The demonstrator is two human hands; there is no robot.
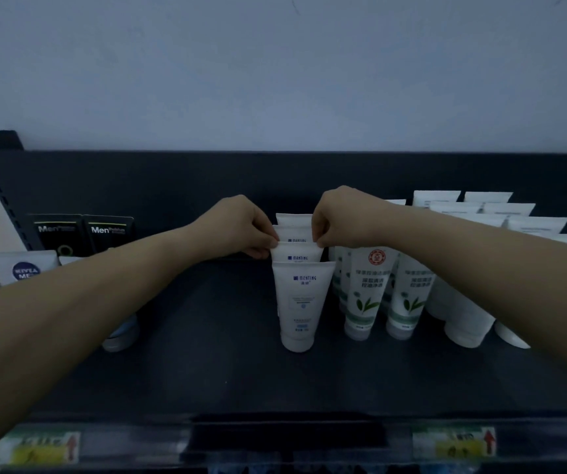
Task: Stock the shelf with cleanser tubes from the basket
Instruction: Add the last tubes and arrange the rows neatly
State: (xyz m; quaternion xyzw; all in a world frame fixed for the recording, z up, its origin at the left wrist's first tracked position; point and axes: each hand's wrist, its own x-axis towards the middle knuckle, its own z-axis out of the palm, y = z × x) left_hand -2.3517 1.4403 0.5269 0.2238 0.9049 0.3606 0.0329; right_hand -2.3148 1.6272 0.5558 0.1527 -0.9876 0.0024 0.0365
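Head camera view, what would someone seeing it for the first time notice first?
Two bare forearms reach in from both sides, and the left hand and right hand pinch the top corners of a white tube in the row of Manting tubes at the centre of the dark shelf. Right of that row stand green-leaf tubes; black Men tubes sit far left.

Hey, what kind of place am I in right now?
Most likely a shop's skincare aisle. A dark display shelf holds rows of white cleanser tubes standing on their caps, price labels sit in the front rail, and other brands' tubes stand alongside.
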